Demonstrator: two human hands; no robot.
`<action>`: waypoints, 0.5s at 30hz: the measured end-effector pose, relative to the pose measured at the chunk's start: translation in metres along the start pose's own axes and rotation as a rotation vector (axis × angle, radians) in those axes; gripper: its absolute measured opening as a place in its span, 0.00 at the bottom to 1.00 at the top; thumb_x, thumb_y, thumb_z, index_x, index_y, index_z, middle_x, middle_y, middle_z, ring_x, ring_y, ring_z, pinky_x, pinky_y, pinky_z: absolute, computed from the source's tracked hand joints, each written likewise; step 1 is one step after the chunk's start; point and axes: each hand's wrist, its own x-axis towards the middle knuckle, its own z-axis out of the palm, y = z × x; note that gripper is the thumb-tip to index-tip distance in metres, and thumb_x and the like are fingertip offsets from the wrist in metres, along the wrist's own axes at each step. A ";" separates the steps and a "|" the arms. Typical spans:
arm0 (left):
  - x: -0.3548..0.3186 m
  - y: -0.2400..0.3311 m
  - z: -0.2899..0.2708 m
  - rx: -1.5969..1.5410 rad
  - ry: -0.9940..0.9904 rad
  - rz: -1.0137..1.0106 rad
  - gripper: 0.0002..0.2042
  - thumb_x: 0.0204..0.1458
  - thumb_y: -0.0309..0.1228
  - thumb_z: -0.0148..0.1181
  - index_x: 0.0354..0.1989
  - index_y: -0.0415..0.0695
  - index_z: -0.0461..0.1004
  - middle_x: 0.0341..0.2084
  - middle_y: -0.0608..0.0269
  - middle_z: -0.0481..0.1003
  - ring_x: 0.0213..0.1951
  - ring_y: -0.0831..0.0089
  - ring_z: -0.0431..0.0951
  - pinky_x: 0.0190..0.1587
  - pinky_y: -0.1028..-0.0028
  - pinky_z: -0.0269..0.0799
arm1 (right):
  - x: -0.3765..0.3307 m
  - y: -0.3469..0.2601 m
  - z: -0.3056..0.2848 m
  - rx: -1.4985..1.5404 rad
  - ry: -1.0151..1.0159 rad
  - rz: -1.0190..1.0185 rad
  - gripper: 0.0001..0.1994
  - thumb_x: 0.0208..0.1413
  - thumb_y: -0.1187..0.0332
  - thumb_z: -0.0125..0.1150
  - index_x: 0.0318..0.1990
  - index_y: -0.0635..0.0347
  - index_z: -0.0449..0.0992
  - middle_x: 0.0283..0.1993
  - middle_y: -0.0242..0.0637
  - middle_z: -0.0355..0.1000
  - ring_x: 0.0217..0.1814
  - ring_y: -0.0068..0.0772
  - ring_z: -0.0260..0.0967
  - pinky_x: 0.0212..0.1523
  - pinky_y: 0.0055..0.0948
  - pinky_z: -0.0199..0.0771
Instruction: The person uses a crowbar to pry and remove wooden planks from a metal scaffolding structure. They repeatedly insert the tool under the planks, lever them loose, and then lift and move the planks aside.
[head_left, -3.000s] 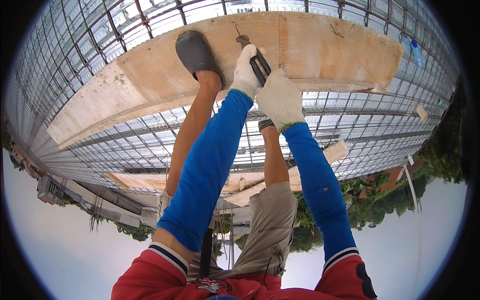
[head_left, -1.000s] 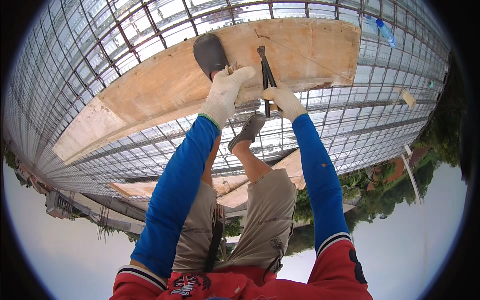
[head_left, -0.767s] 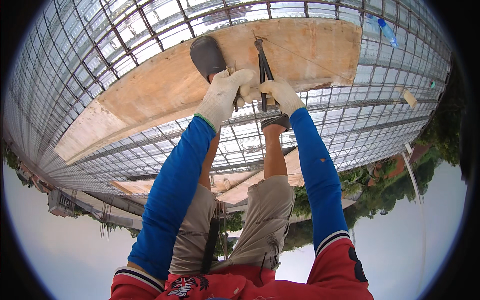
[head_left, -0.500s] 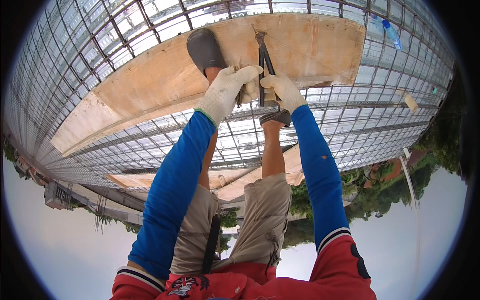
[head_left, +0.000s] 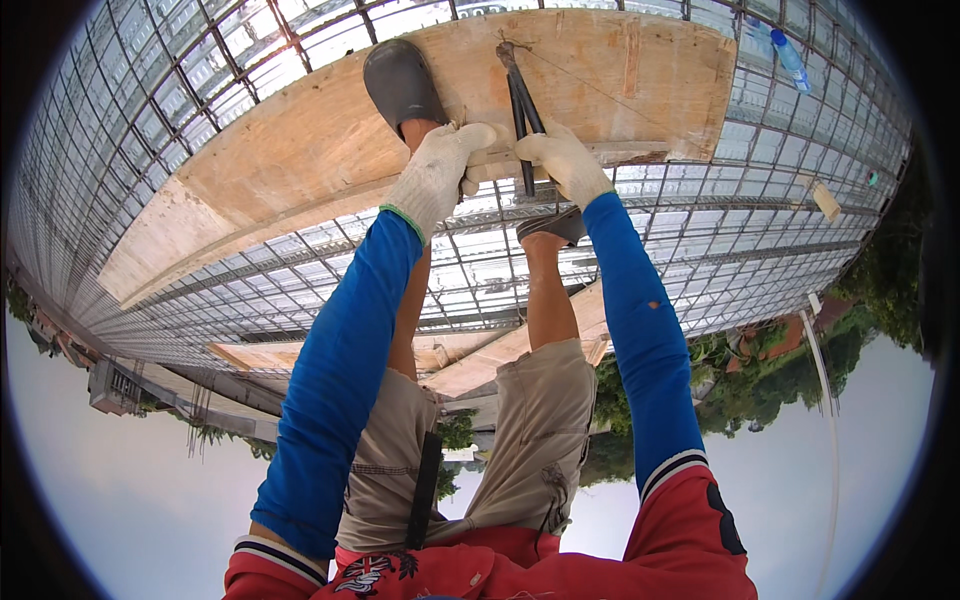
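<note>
Since a moment ago my left foot has shifted a little on the board, hands barely moved; my right hand [head_left: 562, 160] fingers are clamped round the handles of the dark pliers [head_left: 522, 100]; my left hand [head_left: 440, 172] sits just beside, fingers curled together, touching the plank edge, grip on the tool unclear; pliers' jaws point up onto the wooden plank [head_left: 600, 80]; my dark shoe [head_left: 400, 85] rests on it; rebar grid [head_left: 740, 220] all around; blue bottle [head_left: 788, 58] far right.
</note>
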 end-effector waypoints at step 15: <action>0.064 0.034 0.044 0.527 0.171 0.081 0.34 0.47 0.59 0.77 0.40 0.33 0.83 0.29 0.54 0.83 0.28 0.66 0.83 0.31 0.67 0.80 | -0.031 -0.012 0.050 1.440 -0.404 0.059 0.08 0.68 0.70 0.58 0.35 0.53 0.66 0.29 0.24 0.62 0.22 0.15 0.55 0.20 0.21 0.57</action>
